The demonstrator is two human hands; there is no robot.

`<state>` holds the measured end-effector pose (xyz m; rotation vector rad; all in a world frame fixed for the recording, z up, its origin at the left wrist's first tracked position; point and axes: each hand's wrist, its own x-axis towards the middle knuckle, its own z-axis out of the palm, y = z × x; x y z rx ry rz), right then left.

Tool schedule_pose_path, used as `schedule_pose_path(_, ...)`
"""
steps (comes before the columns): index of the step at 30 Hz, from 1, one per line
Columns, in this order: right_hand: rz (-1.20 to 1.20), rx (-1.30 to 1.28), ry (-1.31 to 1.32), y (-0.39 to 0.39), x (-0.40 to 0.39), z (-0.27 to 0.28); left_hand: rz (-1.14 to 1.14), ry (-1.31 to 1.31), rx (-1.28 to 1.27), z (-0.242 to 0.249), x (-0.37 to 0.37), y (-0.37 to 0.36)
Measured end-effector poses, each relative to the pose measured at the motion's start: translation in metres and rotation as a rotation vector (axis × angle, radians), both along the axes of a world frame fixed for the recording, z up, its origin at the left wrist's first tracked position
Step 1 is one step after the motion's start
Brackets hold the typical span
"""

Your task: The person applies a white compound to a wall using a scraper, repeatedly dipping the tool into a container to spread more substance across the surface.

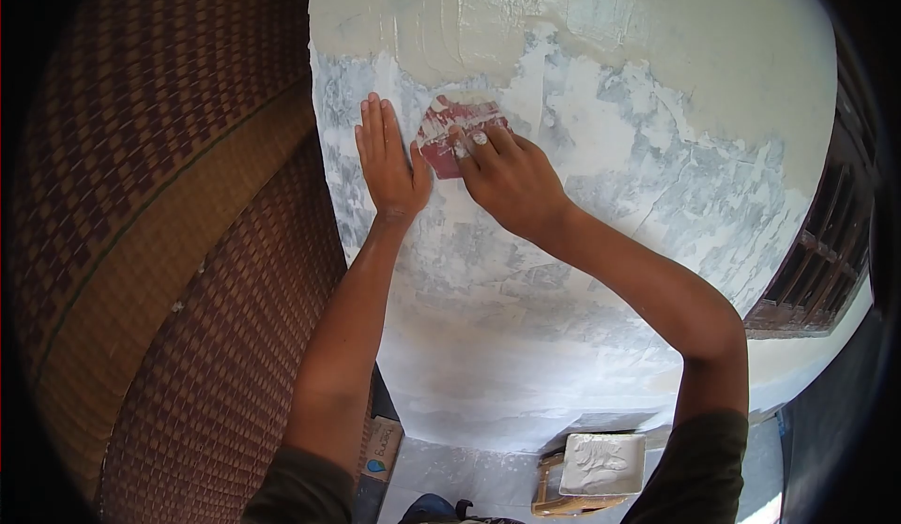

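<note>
My right hand (pixel 507 179) presses a red putty scraper (pixel 450 161), its flat blade smeared with white paste, against the wall (pixel 601 214). Fingers lie across the scraper, and white paste is stuck to them. Just left of it, my left hand (pixel 384 158) rests flat on the wall with fingers stretched upward, its thumb close to the scraper's edge. White putty covers the wall in uneven patches over a grey-blue surface; higher up the coat looks wet, cream and thicker.
A woven brown mat (pixel 235 336) hangs along the left side. At the right is a dark wooden window frame (pixel 817 252). Below, a white tray of putty (pixel 603 465) sits on a wooden support (pixel 554 496). A cardboard box (pixel 383 449) stands at lower left.
</note>
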<state>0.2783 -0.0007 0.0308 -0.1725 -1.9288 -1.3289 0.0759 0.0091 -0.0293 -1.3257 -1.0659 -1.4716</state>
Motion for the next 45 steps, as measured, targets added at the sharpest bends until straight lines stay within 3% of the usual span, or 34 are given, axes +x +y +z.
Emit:
schedule_pose_path(5,0.055,0.051,0.146,0.001,-0.018,0.084,0.017,0.002,-0.015,-0.001,0.000,-0.002)
schedule_pose_path(7,-0.052,0.118,0.185,0.012,-0.023,0.096,0.003,0.001,-0.010,-0.001,0.000,-0.001)
schedule_pose_path(10,-0.162,0.058,0.063,0.020,-0.020,0.055,-0.007,0.004,0.000,-0.001,0.000,0.000)
schedule_pose_path(13,-0.045,0.031,-0.020,0.007,-0.008,-0.001,-0.004,-0.002,-0.004,-0.001,-0.001,0.000)
schedule_pose_path(15,0.008,-0.015,-0.053,-0.002,-0.004,-0.007,-0.020,0.006,0.007,-0.001,-0.001,-0.001)
schedule_pose_path(18,0.146,0.143,0.121,-0.010,-0.016,0.049,-0.020,0.009,-0.002,-0.002,0.000,-0.002)
schedule_pose_path(20,0.104,0.203,0.191,-0.005,-0.023,0.088,-0.001,0.001,-0.009,0.000,0.000,-0.002)
schedule_pose_path(23,-0.021,0.170,0.184,0.010,-0.030,0.104,0.009,0.001,-0.008,-0.002,0.000,-0.002)
schedule_pose_path(29,-0.058,0.065,-0.045,0.007,-0.022,0.011,-0.009,-0.001,0.005,-0.002,-0.002,0.000)
schedule_pose_path(32,0.060,0.051,-0.014,-0.010,-0.030,0.021,-0.045,0.014,0.020,-0.004,-0.004,0.001)
schedule_pose_path(34,0.119,0.074,0.121,-0.014,-0.042,0.057,-0.009,0.004,0.012,-0.003,-0.002,0.001)
schedule_pose_path(38,0.044,0.116,0.204,0.000,-0.057,0.100,0.008,-0.010,-0.003,-0.002,0.000,-0.001)
schedule_pose_path(40,-0.040,0.123,0.161,0.012,-0.059,0.095,-0.003,-0.007,0.006,-0.002,0.000,0.000)
schedule_pose_path(45,-0.006,0.032,-0.064,0.001,-0.043,0.012,-0.044,-0.017,0.022,-0.002,-0.001,-0.002)
